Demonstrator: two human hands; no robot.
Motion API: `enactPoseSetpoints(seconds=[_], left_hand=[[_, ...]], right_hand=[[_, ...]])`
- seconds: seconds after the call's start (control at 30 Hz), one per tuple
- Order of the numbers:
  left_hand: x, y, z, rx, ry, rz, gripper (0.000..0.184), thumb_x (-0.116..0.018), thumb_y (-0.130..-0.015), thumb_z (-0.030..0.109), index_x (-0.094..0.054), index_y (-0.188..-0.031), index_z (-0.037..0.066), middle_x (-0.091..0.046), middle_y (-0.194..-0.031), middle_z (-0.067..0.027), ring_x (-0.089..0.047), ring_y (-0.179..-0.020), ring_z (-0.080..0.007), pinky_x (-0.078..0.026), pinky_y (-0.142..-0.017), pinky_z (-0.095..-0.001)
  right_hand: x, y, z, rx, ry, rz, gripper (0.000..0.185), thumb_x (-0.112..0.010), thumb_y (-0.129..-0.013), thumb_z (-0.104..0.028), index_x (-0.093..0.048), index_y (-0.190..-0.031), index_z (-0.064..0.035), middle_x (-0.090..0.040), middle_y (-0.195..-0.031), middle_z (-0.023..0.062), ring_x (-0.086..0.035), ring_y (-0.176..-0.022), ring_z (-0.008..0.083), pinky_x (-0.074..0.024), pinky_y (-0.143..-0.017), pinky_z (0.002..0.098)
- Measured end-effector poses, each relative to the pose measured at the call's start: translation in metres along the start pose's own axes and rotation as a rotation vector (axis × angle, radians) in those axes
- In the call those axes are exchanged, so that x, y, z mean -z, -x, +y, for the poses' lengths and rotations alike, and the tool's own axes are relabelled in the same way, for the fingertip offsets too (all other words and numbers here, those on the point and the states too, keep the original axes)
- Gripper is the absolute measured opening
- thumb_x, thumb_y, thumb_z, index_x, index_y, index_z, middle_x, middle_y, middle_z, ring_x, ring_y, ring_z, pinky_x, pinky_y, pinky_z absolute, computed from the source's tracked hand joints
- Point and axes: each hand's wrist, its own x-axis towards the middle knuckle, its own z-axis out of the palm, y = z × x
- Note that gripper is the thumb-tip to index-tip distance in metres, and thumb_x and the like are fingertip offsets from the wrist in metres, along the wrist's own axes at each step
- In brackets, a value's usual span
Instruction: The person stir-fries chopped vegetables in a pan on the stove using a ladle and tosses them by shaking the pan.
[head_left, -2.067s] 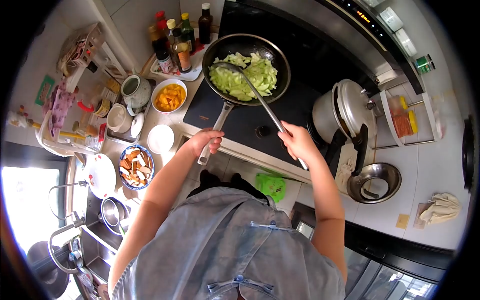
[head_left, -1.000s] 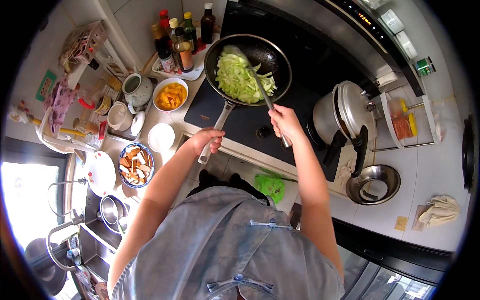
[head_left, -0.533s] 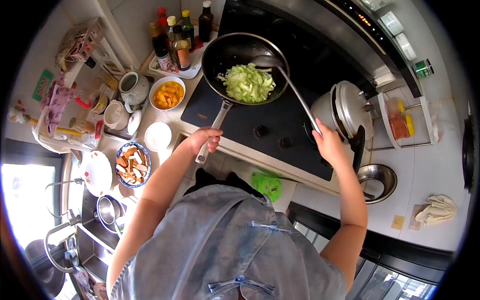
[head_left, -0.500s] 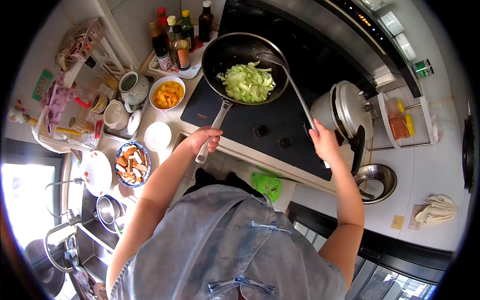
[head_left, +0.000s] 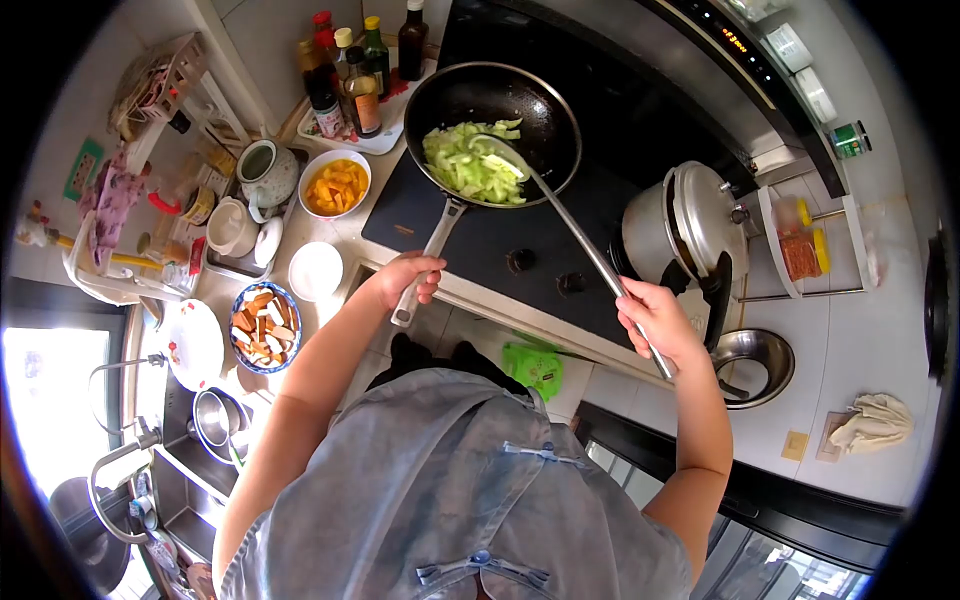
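Note:
A dark frying pan (head_left: 545, 110) sits on the black stovetop, with chopped pale green vegetable pieces (head_left: 465, 170) gathered in its left and lower part. My left hand (head_left: 408, 280) is closed around the pan's handle. In my right hand (head_left: 655, 318) is a long metal spatula (head_left: 580, 235), gripped near the end of its handle. The spatula's head lies among the green pieces, partly over them; its exact shape is hard to make out.
Left of the stove stand a bowl of orange pieces (head_left: 336, 188), a white bowl (head_left: 316, 271), a blue-rimmed bowl of brown and white slices (head_left: 266, 328) and several sauce bottles (head_left: 362, 95). A pressure cooker (head_left: 700, 220) and a metal basin (head_left: 780, 355) are at right.
My right hand has moved slightly down and right. The spatula head has swung from the pan's right side to the left, onto the vegetable pieces, which are pushed leftward. My left hand stays put.

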Motion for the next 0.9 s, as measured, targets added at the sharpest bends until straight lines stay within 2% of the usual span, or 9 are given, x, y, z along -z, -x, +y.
enactPoseSetpoints(seconds=[0.27,0.37,0.5,0.57,0.6,0.67,0.77,0.83,0.9], left_hand=[[0.001,-0.001,-0.002,-0.011,0.027,0.006,0.019,-0.056,-0.086,0.022,-0.046,-0.082,0.007,-0.048,-0.064,-0.0031,-0.045,-0.051,-0.0141,-0.045,-0.051,-0.0303],[-0.003,-0.001,-0.008,-0.020,0.192,0.043,0.037,-0.043,-0.092,0.041,-0.051,-0.087,0.005,-0.053,-0.069,-0.0067,-0.056,-0.062,-0.0230,-0.051,-0.068,-0.0395],[0.040,0.005,-0.035,0.021,0.063,-0.062,0.047,-0.033,-0.094,0.044,-0.053,-0.094,0.001,-0.059,-0.084,-0.0115,-0.060,-0.078,-0.0243,-0.051,-0.074,-0.0378],[0.074,0.006,-0.072,0.103,-0.047,0.113,0.039,-0.039,-0.092,0.037,-0.054,-0.097,0.002,-0.060,-0.083,-0.0100,-0.060,-0.075,-0.0214,-0.050,-0.069,-0.0335],[0.069,0.026,-0.083,-0.014,-0.268,0.091,0.032,-0.045,-0.088,0.032,-0.055,-0.097,0.003,-0.060,-0.080,-0.0080,-0.060,-0.071,-0.0189,-0.048,-0.063,-0.0291],[0.103,0.024,-0.118,0.174,-0.635,0.343,0.030,-0.048,-0.086,0.033,-0.059,-0.087,0.006,-0.061,-0.076,-0.0063,-0.059,-0.067,-0.0140,-0.045,-0.057,-0.0256],[0.204,0.013,-0.219,-0.197,-1.397,0.514,0.045,-0.040,-0.088,0.041,-0.063,-0.081,0.002,-0.062,-0.069,-0.0170,-0.061,-0.069,-0.0308,-0.049,-0.065,-0.0382],[0.232,0.015,-0.258,0.121,-1.333,0.627,0.047,-0.038,-0.087,0.041,-0.062,-0.088,0.001,-0.061,-0.079,-0.0251,-0.060,-0.080,-0.0379,-0.048,-0.075,-0.0403],[0.216,0.025,-0.264,0.357,-1.033,0.601,0.046,-0.041,-0.086,0.040,-0.062,-0.093,-0.001,-0.062,-0.090,-0.0242,-0.061,-0.086,-0.0342,-0.048,-0.076,-0.0383]], right_hand=[[-0.022,-0.074,0.023,0.030,0.115,-0.015,0.035,-0.047,-0.091,-0.011,-0.045,-0.125,-0.0033,-0.043,-0.060,-0.0004,-0.037,-0.035,0.0054,-0.0306,-0.030,0.0221],[-0.033,-0.103,0.027,0.105,0.011,0.104,0.034,-0.049,-0.091,-0.013,-0.046,-0.122,-0.0001,-0.043,-0.059,0.0002,-0.040,-0.034,0.0073,-0.0322,-0.031,0.0247],[-0.040,-0.131,0.029,0.147,0.072,0.390,0.040,-0.052,-0.089,-0.017,-0.046,-0.125,-0.0016,-0.052,-0.058,0.0052,-0.046,-0.036,0.0111,-0.0362,-0.033,0.0278],[-0.044,-0.132,0.037,0.133,0.249,0.430,0.042,-0.053,-0.089,-0.018,-0.044,-0.128,-0.0033,-0.050,-0.057,0.0038,-0.044,-0.036,0.0095,-0.0354,-0.032,0.0265],[-0.045,-0.132,0.045,0.128,0.339,0.449,0.043,-0.053,-0.090,-0.018,-0.043,-0.129,-0.0042,-0.049,-0.056,0.0032,-0.043,-0.036,0.0088,-0.0350,-0.032,0.0259],[-0.039,-0.117,0.065,0.284,0.423,0.424,0.042,-0.055,-0.089,-0.017,-0.045,-0.127,-0.0036,-0.050,-0.055,0.0031,-0.043,-0.036,0.0084,-0.0354,-0.034,0.0259],[-0.022,-0.073,0.077,0.386,0.456,0.316,0.040,-0.056,-0.088,-0.014,-0.048,-0.125,-0.0027,-0.049,-0.054,0.0020,-0.043,-0.038,0.0073,-0.0355,-0.037,0.0251],[-0.013,-0.042,0.068,0.297,0.464,0.242,0.041,-0.056,-0.087,-0.011,-0.047,-0.126,-0.0032,-0.048,-0.055,-0.0003,-0.044,-0.037,0.0067,-0.0357,-0.036,0.0236],[-0.008,-0.027,0.056,0.178,0.390,0.177,0.040,-0.055,-0.087,-0.010,-0.047,-0.127,-0.0037,-0.048,-0.057,-0.0002,-0.045,-0.038,0.0062,-0.0358,-0.035,0.0233]])
